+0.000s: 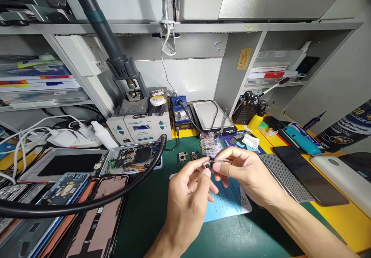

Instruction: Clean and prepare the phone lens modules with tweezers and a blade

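Observation:
My left hand (187, 200) and my right hand (246, 173) meet above the green mat (150, 211). Between their fingertips sits a small dark camera module (206, 165). The left thumb and forefinger pinch it. The right hand pinches a pair of thin tweezers (222, 161) whose tips touch the module. Two more small camera parts (188, 156) lie on the mat just behind the hands. A light-blue card (228, 204) lies under them.
Opened phones and back covers (95, 219) lie at the left, crossed by a thick black hose (87, 205). A soldering station (139, 126) and a hot plate (208, 115) stand at the back. A dark phone (307, 175) and a grey mat (284, 175) lie at the right.

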Tool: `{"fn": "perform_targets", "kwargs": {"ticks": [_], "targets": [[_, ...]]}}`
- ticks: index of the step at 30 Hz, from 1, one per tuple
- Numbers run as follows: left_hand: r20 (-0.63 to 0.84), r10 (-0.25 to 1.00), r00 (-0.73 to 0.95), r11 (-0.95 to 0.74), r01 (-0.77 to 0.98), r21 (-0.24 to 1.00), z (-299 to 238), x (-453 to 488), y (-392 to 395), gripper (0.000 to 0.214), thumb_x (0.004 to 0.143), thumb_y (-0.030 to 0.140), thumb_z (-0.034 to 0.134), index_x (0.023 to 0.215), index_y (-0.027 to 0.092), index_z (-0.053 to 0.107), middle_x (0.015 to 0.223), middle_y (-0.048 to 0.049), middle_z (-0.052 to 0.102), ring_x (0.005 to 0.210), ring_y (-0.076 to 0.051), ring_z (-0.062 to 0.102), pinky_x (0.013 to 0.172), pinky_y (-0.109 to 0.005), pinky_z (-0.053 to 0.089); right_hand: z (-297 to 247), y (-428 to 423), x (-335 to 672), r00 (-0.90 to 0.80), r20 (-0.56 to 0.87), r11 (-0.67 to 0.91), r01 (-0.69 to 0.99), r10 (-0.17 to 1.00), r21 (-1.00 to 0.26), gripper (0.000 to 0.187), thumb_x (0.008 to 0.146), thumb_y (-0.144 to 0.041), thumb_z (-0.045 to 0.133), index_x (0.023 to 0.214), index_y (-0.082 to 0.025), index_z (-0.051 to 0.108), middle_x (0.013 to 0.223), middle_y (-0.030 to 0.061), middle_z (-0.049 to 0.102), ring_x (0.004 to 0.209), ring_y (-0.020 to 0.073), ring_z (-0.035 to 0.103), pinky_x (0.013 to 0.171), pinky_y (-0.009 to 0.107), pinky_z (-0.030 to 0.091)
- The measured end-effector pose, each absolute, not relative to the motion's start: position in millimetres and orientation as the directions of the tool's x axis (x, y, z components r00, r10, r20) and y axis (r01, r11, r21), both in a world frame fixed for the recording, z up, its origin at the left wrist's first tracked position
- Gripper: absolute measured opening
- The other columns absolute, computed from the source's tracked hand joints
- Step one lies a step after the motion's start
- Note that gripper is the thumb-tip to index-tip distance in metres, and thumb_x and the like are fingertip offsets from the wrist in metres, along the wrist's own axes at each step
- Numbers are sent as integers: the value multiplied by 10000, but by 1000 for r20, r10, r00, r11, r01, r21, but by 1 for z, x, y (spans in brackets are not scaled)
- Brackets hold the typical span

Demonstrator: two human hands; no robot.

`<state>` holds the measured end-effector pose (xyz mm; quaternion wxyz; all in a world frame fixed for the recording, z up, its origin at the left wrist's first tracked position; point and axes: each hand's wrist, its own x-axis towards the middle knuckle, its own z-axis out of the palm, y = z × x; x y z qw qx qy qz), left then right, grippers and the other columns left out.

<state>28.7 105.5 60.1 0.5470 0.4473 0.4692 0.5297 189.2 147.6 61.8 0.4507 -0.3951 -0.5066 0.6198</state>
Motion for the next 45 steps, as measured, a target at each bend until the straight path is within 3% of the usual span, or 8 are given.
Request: {"fn": "perform_targets", "kwargs": {"ticks": [9,19,27,38,45], "targets": [[-57,996,-66,46,-165,985,64,32,103,319,912,333,693,1167,145,732,783,-45,769,554,-103,648,524,-178,551,67,147,195,-298,-116,-200,-267,948,-943,157,848,-317,825,878,-167,790,680,29,725,619,117,651,521,193,498],[184,974,-134,-183,22,983,56,32,101,183,893,215,684,1066,205,740,714,17,752,584,-119,689,580,-207,566,70,145,195,-356,-114,-222,-281,927,-934,157,892,-310,785,849,-160,782,659,39,727,589,111,640,524,194,499],[241,948,-209,-250,-21,968,58,40,100,217,843,121,691,1020,237,742,698,60,748,544,-77,676,544,-151,531,70,146,197,-371,-116,-219,-250,922,-943,191,909,-312,766,816,-144,772,684,50,734,590,111,630,532,205,503],[225,958,-177,-241,-76,967,58,40,100,175,869,171,706,1027,232,750,655,42,718,511,-93,643,520,-184,528,72,146,196,-388,-135,-262,-297,912,-918,212,908,-316,761,813,-127,783,679,57,733,594,113,645,524,198,499],[177,972,-155,-190,-69,979,57,39,98,209,872,197,726,1079,223,738,759,9,775,558,-107,680,561,-207,553,71,149,196,-378,-160,-296,-336,912,-894,207,893,-291,762,785,-114,770,652,65,727,546,106,637,505,186,501]]}}
